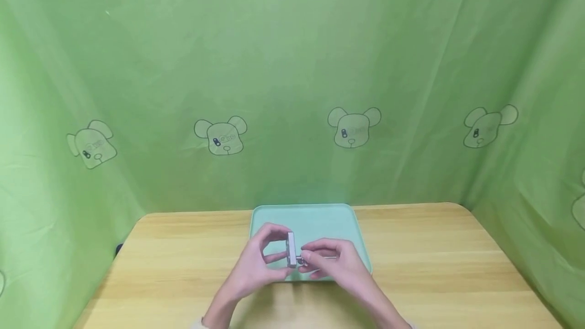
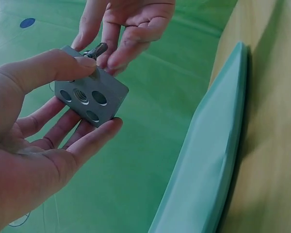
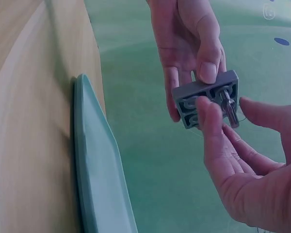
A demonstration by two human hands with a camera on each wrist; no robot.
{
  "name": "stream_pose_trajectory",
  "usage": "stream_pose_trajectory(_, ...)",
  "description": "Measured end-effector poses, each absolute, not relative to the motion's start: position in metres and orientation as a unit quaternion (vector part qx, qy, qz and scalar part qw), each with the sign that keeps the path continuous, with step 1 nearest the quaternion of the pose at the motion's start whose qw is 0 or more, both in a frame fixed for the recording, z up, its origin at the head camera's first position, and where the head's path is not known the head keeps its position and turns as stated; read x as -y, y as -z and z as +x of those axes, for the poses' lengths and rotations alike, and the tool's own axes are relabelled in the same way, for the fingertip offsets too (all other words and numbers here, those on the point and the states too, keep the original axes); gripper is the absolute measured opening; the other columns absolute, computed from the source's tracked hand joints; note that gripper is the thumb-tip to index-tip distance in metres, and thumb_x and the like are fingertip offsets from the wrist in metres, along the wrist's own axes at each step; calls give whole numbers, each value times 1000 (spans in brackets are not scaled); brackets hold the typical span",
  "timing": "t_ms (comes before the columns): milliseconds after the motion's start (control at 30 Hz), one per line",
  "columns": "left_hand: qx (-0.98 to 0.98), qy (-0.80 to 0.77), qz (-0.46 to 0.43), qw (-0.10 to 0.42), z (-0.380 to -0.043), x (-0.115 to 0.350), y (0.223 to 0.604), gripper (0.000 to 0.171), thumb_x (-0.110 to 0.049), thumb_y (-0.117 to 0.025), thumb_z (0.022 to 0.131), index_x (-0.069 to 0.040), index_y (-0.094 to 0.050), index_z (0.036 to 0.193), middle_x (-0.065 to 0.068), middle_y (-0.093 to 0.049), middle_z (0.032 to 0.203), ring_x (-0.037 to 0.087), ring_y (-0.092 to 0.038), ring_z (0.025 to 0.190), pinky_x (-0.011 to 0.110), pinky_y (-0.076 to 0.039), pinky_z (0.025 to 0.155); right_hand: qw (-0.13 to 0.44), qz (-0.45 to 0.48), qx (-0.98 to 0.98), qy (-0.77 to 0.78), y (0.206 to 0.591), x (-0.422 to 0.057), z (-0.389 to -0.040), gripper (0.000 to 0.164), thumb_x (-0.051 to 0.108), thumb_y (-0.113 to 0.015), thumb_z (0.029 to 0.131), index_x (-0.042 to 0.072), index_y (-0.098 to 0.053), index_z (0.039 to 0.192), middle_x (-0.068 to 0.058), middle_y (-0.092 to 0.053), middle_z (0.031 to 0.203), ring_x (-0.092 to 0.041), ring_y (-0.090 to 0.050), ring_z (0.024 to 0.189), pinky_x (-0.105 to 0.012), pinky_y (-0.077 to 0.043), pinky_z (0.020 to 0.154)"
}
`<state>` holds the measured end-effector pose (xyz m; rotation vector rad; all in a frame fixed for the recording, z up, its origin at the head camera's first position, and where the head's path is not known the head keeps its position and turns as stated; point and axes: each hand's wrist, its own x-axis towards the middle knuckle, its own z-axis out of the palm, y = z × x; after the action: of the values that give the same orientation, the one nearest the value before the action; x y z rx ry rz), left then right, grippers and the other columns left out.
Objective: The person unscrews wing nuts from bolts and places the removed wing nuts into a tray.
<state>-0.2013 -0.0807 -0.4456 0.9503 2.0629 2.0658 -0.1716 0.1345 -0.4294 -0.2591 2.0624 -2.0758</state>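
A grey metal block (image 2: 89, 87) is held up in my left hand (image 1: 258, 263), gripped between the thumb and the fingers at its edges. Several round holes pierce the block face in the left wrist view, one of them threaded. Its opposite face shows recesses in the right wrist view. From that face a small metal bolt (image 3: 228, 104) sticks out toward my right hand (image 1: 338, 263). My right fingers (image 3: 212, 116) stand loosely on both sides of the bolt, with a gap showing on one side. Both hands are over the front part of a mint-green tray (image 1: 315, 216).
The tray lies on a light wooden table (image 1: 192, 248). A green curtain (image 1: 292, 65) with bear-head drawings stands behind the table and along both sides.
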Motion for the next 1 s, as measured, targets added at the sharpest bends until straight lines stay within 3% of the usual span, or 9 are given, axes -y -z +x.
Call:
stream_pose_trajectory(200,-678,-663,312,45,-207,75,447,65,7,-78,66,-11,-53,124,6,-48,126,27,-49,120,38,-53,92,107,-86,-708,692,431,-137,-175,34,24,-71,85,-5,-66,103,-20,-69,91,-33,-69,80,-47,-60,70)
stream_pose_trajectory(533,-663,-683,299,67,-204,78,450,65,5,-79,67,-8,-52,124,12,-49,125,30,-50,117,39,-53,92,99,-119,-711,686,431,-136,-173,28,19,-72,84,-4,-67,99,-19,-70,90,-32,-69,81,-43,-61,70)
stream_pose_trajectory(833,-640,-705,288,100,-205,82,449,63,1,-81,69,-4,-51,124,23,-48,125,38,-52,116,43,-54,90,14,-146,-738,658,428,-131,-167,20,21,-74,82,6,-72,96,-8,-71,92,-28,-70,81,-36,-61,70)
stream_pose_trajectory(1000,-628,-714,290,107,-205,84,447,61,1,-80,71,0,-51,125,24,-49,123,42,-51,115,44,-55,88,-102,-227,-770,588,428,-130,-165,13,16,-74,82,12,-74,94,0,-72,91,-17,-70,81,-29,-61,69)
